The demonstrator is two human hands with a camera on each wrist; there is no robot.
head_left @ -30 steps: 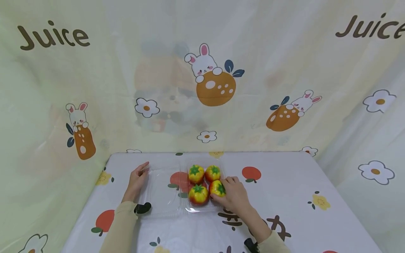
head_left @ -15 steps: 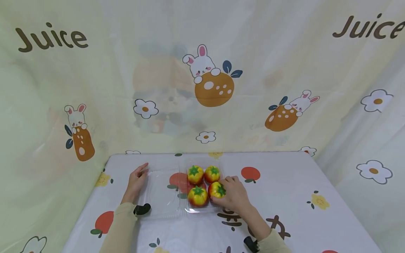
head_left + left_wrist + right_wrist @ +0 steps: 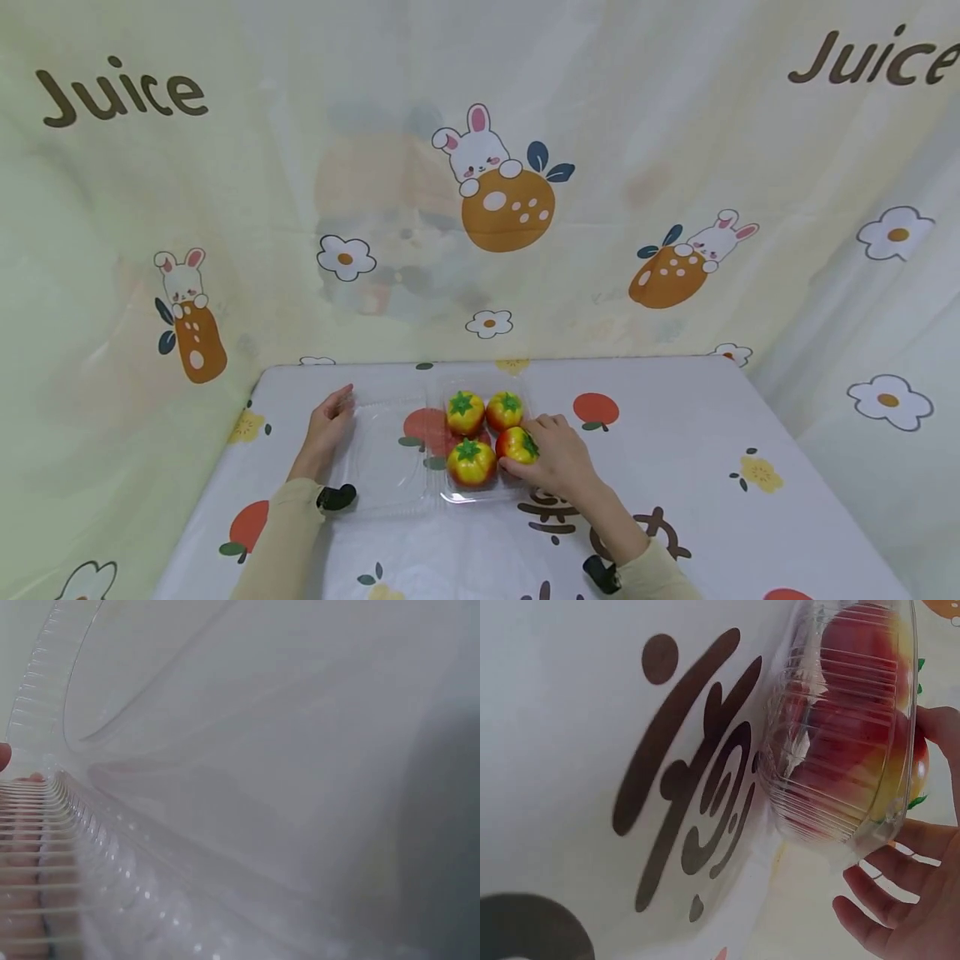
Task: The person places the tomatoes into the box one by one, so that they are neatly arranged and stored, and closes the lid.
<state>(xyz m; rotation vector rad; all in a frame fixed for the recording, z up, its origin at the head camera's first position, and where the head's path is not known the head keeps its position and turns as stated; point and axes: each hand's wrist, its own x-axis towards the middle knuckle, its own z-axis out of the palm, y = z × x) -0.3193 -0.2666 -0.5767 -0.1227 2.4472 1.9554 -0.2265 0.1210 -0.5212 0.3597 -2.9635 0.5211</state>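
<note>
A clear plastic clamshell box [image 3: 468, 498] lies unfolded on the table, its lid [image 3: 386, 454] to the left. Round red-and-yellow toy fruits with green leafy tops fill the box in two rows. My right hand [image 3: 558, 457] grips the near right toy fruit [image 3: 514, 446], whose leafy top tilts toward the palm. In the right wrist view the thumb touches this fruit above the rim, and the other fingers are partly behind the box. At the lid's left edge rests my left hand [image 3: 327, 425], fingers loosely extended; the left wrist view shows fingers [image 3: 19, 862] behind the ribbed plastic.
A white tablecloth [image 3: 675, 433] printed with fruit and dark lettering covers the table. Behind it hangs a cream curtain [image 3: 585, 292] with rabbit and flower prints. The other toy fruits, such as the near left one [image 3: 471, 463], sit close against the gripped one.
The gripped toy fruit has turned slightly, its leafy top leaning further right. My right hand has shifted only a little. The left hand and lid look unmoved.
</note>
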